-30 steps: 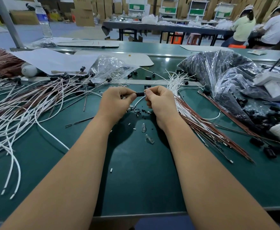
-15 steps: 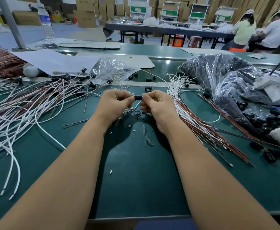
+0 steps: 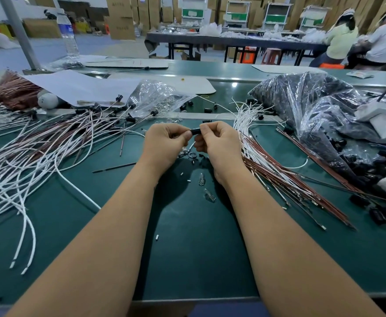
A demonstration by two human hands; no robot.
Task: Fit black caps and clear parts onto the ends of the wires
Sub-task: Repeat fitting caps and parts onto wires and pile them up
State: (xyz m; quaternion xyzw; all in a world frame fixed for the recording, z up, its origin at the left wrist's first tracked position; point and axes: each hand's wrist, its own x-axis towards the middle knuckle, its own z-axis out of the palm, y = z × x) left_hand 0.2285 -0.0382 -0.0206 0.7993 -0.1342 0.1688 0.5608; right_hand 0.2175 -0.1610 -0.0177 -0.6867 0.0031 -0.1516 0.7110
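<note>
over the middle of the green table (image 3: 187, 248), both hands meet with fingers curled. the left hand (image 3: 164, 143) and right hand (image 3: 219, 143) pinch a black cap (image 3: 195, 131) between their fingertips, held above the surface. a white wire (image 3: 191, 146) curves down just below the cap. two clear parts (image 3: 207, 187) lie on the table near the right wrist. finished wires (image 3: 50, 143) sprawl to the left, a bare bundle (image 3: 274, 170) lies right.
</note>
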